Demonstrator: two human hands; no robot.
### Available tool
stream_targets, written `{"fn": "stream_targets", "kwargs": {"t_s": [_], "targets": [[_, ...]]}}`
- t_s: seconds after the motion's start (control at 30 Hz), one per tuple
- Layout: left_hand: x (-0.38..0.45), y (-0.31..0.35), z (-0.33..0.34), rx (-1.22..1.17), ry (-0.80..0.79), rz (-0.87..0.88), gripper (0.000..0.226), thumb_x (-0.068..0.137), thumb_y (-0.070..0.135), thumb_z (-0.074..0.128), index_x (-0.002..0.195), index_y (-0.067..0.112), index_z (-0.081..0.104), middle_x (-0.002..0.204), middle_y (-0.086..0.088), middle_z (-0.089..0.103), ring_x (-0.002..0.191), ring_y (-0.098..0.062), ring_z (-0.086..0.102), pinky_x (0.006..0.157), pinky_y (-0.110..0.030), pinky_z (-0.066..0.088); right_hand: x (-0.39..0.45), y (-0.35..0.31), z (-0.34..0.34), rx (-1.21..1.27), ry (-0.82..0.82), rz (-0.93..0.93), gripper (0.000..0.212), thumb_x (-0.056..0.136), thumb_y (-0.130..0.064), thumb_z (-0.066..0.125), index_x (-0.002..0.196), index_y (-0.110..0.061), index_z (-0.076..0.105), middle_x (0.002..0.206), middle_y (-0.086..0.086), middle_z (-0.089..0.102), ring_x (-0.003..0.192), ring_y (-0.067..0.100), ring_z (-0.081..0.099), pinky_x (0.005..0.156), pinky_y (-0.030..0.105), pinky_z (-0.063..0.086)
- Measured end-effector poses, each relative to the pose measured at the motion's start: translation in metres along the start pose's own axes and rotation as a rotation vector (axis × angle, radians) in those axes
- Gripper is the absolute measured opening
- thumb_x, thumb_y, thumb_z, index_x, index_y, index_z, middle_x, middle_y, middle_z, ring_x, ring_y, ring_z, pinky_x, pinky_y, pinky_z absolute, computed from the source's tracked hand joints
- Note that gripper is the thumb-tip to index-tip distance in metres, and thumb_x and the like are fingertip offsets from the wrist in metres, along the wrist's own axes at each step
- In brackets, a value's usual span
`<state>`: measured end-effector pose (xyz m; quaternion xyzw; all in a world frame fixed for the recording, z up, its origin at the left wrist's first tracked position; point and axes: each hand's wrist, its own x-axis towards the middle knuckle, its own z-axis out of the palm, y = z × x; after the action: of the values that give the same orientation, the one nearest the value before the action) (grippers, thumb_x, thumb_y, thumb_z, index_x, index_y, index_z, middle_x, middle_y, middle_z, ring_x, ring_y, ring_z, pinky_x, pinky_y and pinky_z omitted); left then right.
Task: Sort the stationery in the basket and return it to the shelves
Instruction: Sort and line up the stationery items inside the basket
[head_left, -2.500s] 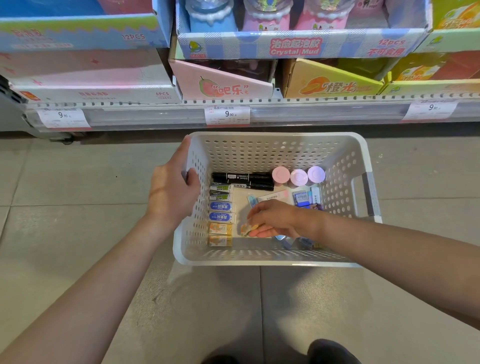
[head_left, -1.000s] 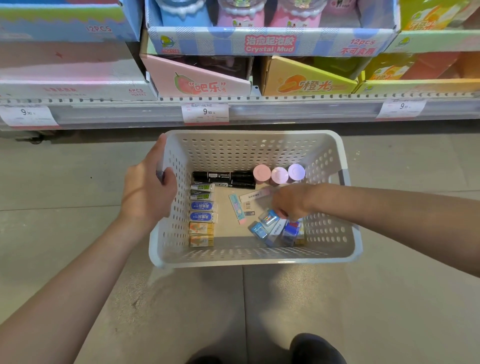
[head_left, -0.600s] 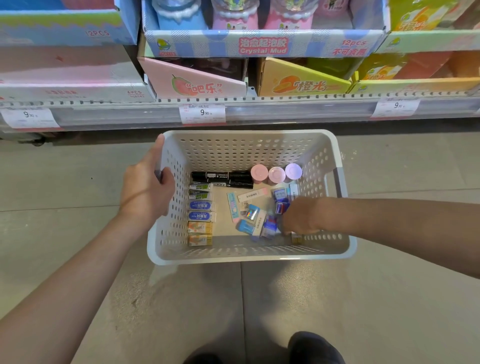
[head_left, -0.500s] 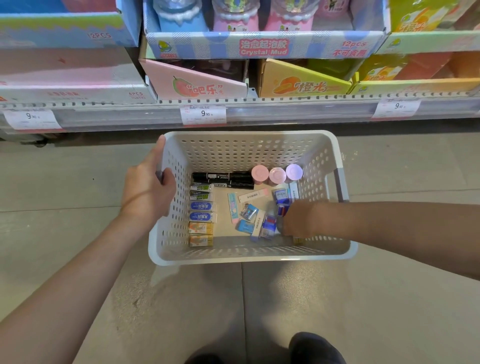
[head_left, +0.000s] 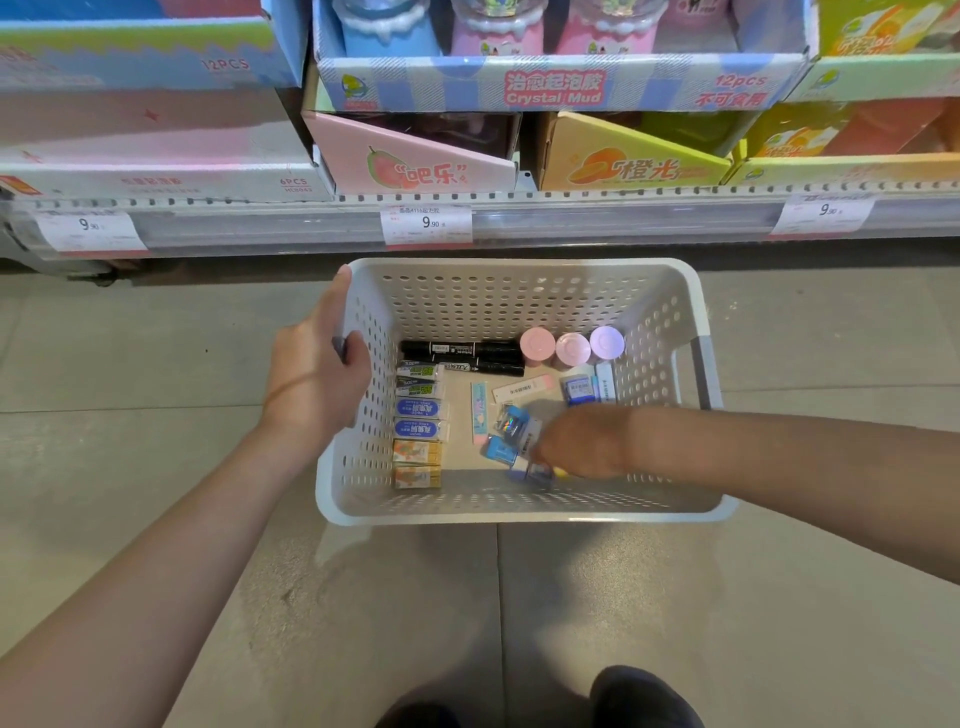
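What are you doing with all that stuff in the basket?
A person is sorting stationery. The left hand grips the white basket by its side wall. The right hand reaches down among the loose small packets near the middle. Erasers are lined up along the left wall, with black markers at the back.

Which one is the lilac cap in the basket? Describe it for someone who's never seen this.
Start at the white perforated basket on the floor. Three round caps line its far wall, right of the black markers. The lilac cap is rightmost; the other two are pink.

A white perforated basket rests on the grey tiled floor.
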<state>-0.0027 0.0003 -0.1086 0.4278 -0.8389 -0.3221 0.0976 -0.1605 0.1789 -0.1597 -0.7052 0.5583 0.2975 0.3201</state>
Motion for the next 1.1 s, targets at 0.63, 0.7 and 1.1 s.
{"fn": "stream_targets", "kwargs": {"t_s": [0.63,0.7,1.1], "targets": [[0.000,-0.010,0.004,-0.100,0.021,0.084,0.061,0.095,0.006,0.045,0.150,0.024,0.027,0.056,-0.005,0.036,0.045,-0.012,0.029,0.043,-0.019,0.031,0.081,-0.065,-0.029,1.173,0.101,0.542,0.043,0.084,-0.016,0.065,0.122,-0.007,0.047,0.085,0.006,0.053,0.085,0.020,0.054,0.052,0.026,0.043],[-0.001,-0.010,0.004,-0.112,0.020,0.088,0.061,0.094,0.006,0.045,0.150,0.024,0.027,0.056,-0.005,0.036,0.043,-0.011,0.030,0.044,-0.022,0.032,0.084,-0.067,-0.027,1.171,0.118,0.546,0.049,0.083,-0.021,0.069,0.124,-0.008,0.045,0.082,0.004,0.050,0.086,0.019,0.050,0.055,0.026,0.041],[0.000,-0.010,0.003,-0.119,0.003,0.095,0.062,0.094,0.005,0.045,0.150,0.025,0.028,0.053,-0.001,0.032,0.041,-0.007,0.035,0.041,-0.013,0.028,0.072,-0.048,-0.032,1.119,0.137,0.336,0.033,0.082,-0.017,0.069,0.110,-0.001,0.061,0.102,0.011,0.069,0.094,0.021,0.066,0.084,0.029,0.052]]}}
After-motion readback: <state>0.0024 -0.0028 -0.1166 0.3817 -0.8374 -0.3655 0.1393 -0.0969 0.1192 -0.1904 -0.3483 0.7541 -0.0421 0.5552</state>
